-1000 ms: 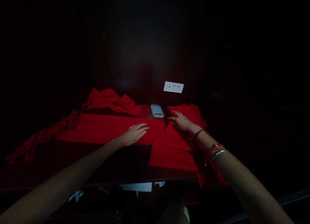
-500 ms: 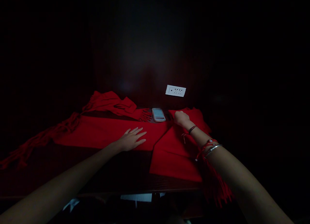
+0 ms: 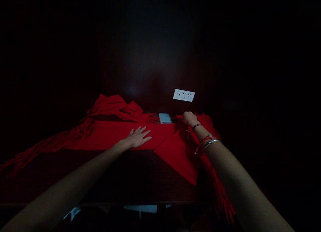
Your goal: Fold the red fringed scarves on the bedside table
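Observation:
A long red scarf point(image 3: 100, 135) with fringed ends lies across the dark table, flat on the left and folded over at an angle on the right. My left hand point(image 3: 137, 138) rests on its flat stretch, palm down with fingers spread. On the folded right part, my right hand point(image 3: 190, 119) is closed on the scarf near its far edge; the fingertips are hidden. Fringe from the right end hangs beneath my right forearm. A bunched length of red fabric point(image 3: 117, 106) lies behind the flat stretch; whether it belongs to the same scarf I cannot tell.
A small pale, blurred rectangular object point(image 3: 165, 118) lies by the wall behind the scarf. A white power socket point(image 3: 184, 95) is set in the dark wall. Below the table's front edge, a pale flat object point(image 3: 140, 209) shows. The surroundings are very dark.
My right hand has shifted slightly away from me, drawing the scarf's right part with it. Its near edge now slants to a point. My left hand stays flat, slightly farther away.

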`<move>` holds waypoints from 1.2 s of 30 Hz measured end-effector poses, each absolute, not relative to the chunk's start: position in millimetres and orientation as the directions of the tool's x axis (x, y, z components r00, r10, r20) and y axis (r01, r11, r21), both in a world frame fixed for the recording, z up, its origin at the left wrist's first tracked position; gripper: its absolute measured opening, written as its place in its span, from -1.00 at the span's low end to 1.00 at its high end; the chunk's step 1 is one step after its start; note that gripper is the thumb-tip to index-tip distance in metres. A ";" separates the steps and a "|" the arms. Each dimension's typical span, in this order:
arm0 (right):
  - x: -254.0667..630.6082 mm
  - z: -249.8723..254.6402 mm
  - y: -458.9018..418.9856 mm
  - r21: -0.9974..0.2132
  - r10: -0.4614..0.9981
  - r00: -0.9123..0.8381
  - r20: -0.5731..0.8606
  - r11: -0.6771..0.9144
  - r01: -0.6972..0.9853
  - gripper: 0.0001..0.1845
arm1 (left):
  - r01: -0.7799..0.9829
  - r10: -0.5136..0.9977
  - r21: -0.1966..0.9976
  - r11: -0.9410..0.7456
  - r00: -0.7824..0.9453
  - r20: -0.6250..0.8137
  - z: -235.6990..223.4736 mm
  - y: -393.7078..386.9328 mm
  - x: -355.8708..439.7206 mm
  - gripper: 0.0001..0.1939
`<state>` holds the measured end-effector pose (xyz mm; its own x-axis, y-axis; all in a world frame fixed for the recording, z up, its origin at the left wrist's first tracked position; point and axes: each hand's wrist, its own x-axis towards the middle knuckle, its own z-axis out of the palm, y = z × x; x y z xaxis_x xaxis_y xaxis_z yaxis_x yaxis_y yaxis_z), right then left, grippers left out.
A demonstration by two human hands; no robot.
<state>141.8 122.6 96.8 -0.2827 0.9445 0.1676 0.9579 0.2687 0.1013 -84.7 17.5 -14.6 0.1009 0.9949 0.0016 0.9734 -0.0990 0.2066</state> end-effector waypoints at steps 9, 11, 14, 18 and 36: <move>153.0 30.3 39.8 0.012 0.639 -0.725 0.259 0.748 0.664 -0.58 | 0.971 0.986 0.174 -0.165 0.155 0.068 -21.9 1.8 -82.8 -0.38; 156.3 20.3 9.4 -0.010 0.617 -0.748 0.243 0.773 0.635 -0.50 | 0.971 0.988 0.181 -0.155 0.151 0.034 -19.0 0.9 -81.7 -0.39; 155.2 8.5 -24.1 0.073 0.635 -0.742 0.218 0.747 0.661 -0.54 | 0.972 0.989 0.184 -0.143 0.148 -0.010 -15.3 0.4 -83.6 -0.41; 149.7 7.7 -35.9 0.146 0.665 -0.725 0.179 0.711 0.688 -0.74 | 0.976 0.990 0.186 -0.116 0.128 -0.052 -13.3 0.1 -88.5 -0.40; 153.3 32.8 6.4 -0.120 0.756 -0.610 0.236 0.646 0.754 -0.54 | 0.954 0.961 0.154 -0.258 0.237 0.142 -10.1 0.0 -83.4 -0.44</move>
<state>153.3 6.4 32.8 -0.6102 0.7562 0.2363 0.7540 0.6458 -0.1196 -83.4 0.0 -10.1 0.2370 0.9610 0.1424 0.9538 -0.2580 0.1538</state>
